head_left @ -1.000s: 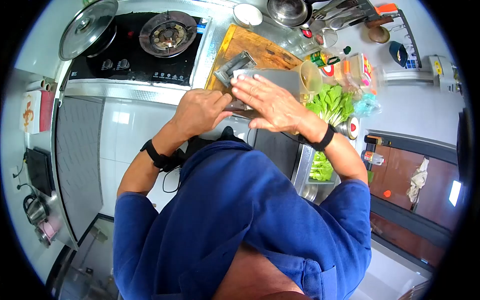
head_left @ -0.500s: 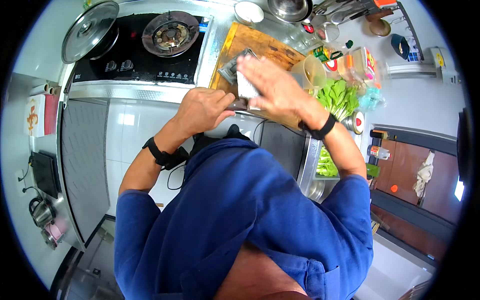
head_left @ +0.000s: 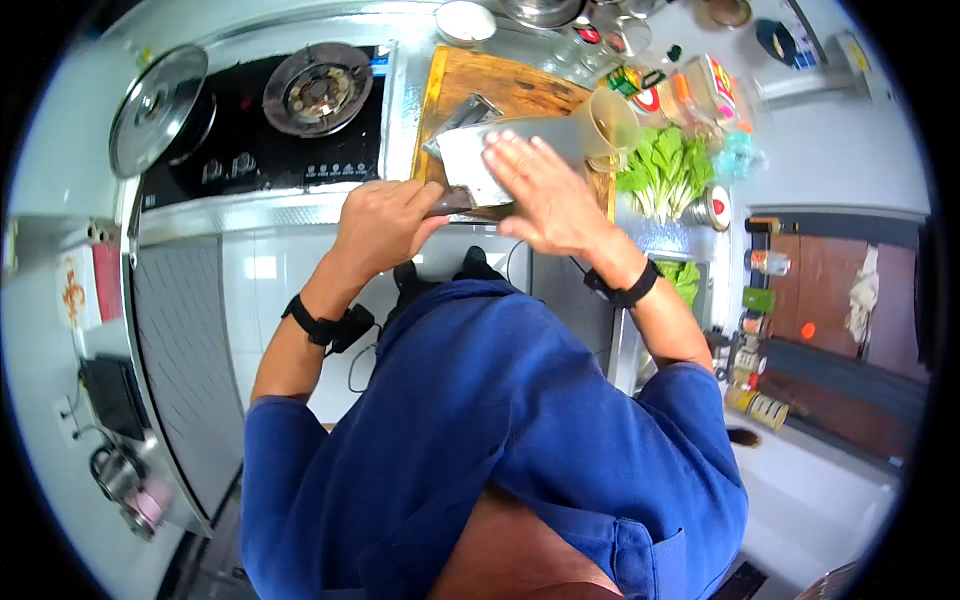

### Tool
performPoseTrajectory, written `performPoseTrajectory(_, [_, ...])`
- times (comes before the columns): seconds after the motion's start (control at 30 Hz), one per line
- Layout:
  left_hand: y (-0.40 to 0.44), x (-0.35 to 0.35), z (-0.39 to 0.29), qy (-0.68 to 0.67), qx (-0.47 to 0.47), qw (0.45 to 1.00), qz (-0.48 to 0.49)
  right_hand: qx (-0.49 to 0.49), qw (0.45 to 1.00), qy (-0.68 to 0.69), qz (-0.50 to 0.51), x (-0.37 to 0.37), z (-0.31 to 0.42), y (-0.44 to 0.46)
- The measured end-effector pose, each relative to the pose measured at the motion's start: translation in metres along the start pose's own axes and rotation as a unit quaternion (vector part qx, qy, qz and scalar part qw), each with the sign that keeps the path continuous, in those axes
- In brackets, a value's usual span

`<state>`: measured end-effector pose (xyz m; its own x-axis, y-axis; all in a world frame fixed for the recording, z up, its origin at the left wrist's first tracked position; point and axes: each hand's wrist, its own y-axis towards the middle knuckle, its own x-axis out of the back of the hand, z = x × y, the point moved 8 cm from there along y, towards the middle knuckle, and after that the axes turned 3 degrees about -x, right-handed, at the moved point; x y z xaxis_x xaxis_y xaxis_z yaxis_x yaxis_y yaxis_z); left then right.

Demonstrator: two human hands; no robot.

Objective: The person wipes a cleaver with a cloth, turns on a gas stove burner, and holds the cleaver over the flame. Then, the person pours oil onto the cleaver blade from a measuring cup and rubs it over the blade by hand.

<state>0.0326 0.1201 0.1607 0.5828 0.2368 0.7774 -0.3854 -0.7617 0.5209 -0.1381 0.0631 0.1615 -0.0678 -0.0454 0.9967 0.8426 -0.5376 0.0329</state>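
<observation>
A broad cleaver lies flat over the wooden cutting board, its dark handle toward the left. My left hand is wrapped round that handle at the board's near edge. Fingers spread, my right hand rests on or just above the right part of the blade. A grey metallic-looking packet or tool shows behind the blade. Beside the board's right side stands a translucent plastic jug. What lies under the blade is hidden.
The gas stove and a lidded pan are at the left. Leafy greens, a jar and bottles stand right of the board. A white bowl sits behind it.
My right hand lifted and blurred over the blade, and now its fingers are spread lower on it. The blade shows more of its bright face. The camera view has shifted; my left hand keeps its grip.
</observation>
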Motion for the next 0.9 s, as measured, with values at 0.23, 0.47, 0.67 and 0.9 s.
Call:
performPoseTrajectory(0.23, [-0.01, 0.009, 0.008, 0.022, 0.003, 0.999, 0.024, -0.194, 0.969, -0.069, -0.135, 0.034, -0.089, -0.049])
performPoseTrajectory(0.47, [-0.006, 0.016, 0.001, 0.028, -0.018, 0.999, 0.003, -0.05, 0.997, 0.059, -0.029, 0.002, 0.005, -0.024])
performPoseTrajectory(0.67, [-0.018, 0.013, -0.004, 0.052, -0.004, 0.998, 0.02, -0.189, 0.967, -0.051, -0.165, 0.027, -0.101, -0.046])
performPoseTrajectory(0.9, [-0.001, 0.006, -0.022, 0.093, 0.029, 0.995, -0.026, -0.049, 0.996, 0.048, -0.063, 0.004, -0.023, -0.042])
